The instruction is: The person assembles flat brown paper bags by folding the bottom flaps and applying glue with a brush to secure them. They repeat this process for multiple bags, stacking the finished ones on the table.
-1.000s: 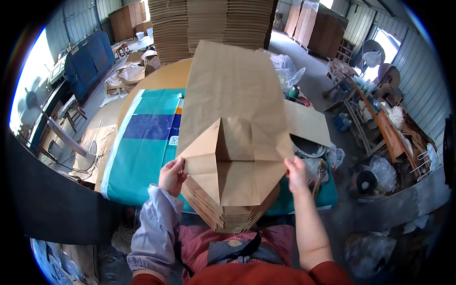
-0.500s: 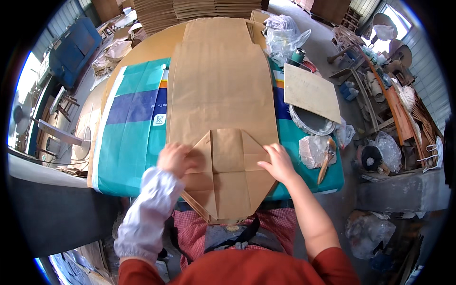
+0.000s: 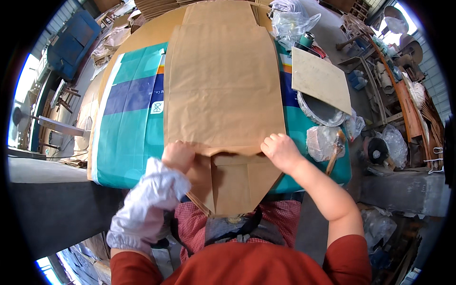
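A large brown paper bag (image 3: 223, 90) lies lengthwise in front of me, with creased, folded panels at its near end. My left hand (image 3: 178, 156), below a white sleeve cover, is closed on the bag's left side at a raised crosswise edge. Across from it, my right hand (image 3: 281, 152) pinches the same edge near the right side, fingers curled over the paper. Between my hands the edge bows slightly and shades the panels below. The near end tapers and hangs past the table's edge toward my lap.
A teal and blue sheet (image 3: 128, 128) covers the table beneath the bag. On the right are a beige board (image 3: 320, 78) over a round basin (image 3: 320, 114), a brush (image 3: 335, 154) on a plastic-wrapped lump (image 3: 323, 142), and a green cup (image 3: 307, 39). Stacked brown sheets (image 3: 161, 7) stand behind.
Both hands now grip a crosswise paper edge, which has come toward me over the upper part of the folded panels. My right fingers have curled closed. The whole view has shifted slightly.
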A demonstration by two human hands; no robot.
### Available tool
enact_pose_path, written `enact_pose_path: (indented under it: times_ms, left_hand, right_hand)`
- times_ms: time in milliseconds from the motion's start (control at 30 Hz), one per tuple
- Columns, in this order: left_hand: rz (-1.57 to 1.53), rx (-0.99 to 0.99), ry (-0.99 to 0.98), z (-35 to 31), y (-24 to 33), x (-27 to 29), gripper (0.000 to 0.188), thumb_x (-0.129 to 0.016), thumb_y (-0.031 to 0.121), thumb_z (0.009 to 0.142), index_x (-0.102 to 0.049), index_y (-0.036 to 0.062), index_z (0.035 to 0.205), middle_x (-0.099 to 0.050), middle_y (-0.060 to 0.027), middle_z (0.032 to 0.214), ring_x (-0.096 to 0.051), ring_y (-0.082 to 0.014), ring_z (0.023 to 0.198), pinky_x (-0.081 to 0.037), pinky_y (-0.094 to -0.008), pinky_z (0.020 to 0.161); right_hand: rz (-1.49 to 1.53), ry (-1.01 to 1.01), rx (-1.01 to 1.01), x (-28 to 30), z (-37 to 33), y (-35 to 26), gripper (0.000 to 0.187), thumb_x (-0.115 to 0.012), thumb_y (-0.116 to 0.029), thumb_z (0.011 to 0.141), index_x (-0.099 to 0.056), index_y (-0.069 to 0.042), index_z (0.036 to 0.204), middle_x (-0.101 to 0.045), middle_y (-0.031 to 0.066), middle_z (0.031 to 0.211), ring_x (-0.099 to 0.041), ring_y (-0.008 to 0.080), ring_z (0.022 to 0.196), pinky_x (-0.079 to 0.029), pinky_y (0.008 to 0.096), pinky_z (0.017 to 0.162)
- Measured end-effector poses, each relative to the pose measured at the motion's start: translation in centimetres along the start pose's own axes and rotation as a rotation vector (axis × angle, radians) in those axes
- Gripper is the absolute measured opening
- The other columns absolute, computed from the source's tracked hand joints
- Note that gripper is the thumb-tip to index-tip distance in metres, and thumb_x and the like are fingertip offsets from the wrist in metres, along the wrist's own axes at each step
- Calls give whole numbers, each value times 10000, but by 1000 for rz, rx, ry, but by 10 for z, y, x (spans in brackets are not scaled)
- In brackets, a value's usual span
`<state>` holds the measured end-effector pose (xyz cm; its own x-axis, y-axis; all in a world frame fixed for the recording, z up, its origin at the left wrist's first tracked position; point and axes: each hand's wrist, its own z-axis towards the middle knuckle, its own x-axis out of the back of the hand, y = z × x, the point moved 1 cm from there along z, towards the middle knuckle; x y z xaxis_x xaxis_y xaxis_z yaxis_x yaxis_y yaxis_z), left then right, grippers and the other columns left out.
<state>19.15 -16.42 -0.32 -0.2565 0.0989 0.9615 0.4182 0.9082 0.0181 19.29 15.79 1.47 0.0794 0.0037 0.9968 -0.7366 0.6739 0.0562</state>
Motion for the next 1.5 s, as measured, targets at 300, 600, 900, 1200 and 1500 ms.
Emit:
enact_pose_path:
  times_ms: [300,600,900,1200,1500]
  left_hand:
    - [-275,153,166,-40,60,-25,1127,-729,575,654,-268,-88,1440,-249,-279,1517,-189,-396,1441,-166,-474,1179]
    - [-951,18,328,-26,-5,-33,763,-603,17,683,-378,-14,1412,-518,-229,1330,-473,-360,1277,-382,-390,1077]
    - [-769,297,677,17,47,4,509,-836,231,690,-630,10,1099,-679,-148,937,-663,-289,858,-529,-360,774]
    - [-1279,-27,369,6,14,-1,301,-606,77,794,-670,-41,1063,-710,-133,890,-668,-161,826,-529,-294,753]
    - [-761,202,226,75,8,-13,386,-715,231,753,-638,49,1085,-684,-173,990,-656,-306,985,-509,-377,839]
  right_hand:
    - [295,65,-283,-37,-13,-76,994,-640,-557,803,-240,62,1471,-268,233,1531,-233,329,1442,-163,447,1190]
    - [1079,365,-467,-32,-12,-14,253,-617,-37,861,-645,-23,1113,-645,132,1183,-598,283,1126,-480,356,950]
    - [906,692,-568,-25,-7,-20,192,-616,-59,893,-649,12,1068,-655,132,1038,-620,264,995,-486,316,871]
    - [1019,588,-390,4,82,-94,78,-674,-70,804,-624,-14,824,-641,138,766,-636,292,676,-498,377,596]
    - [516,505,-173,20,68,-127,115,-655,-102,707,-547,-69,731,-585,74,716,-616,265,710,-506,385,591]
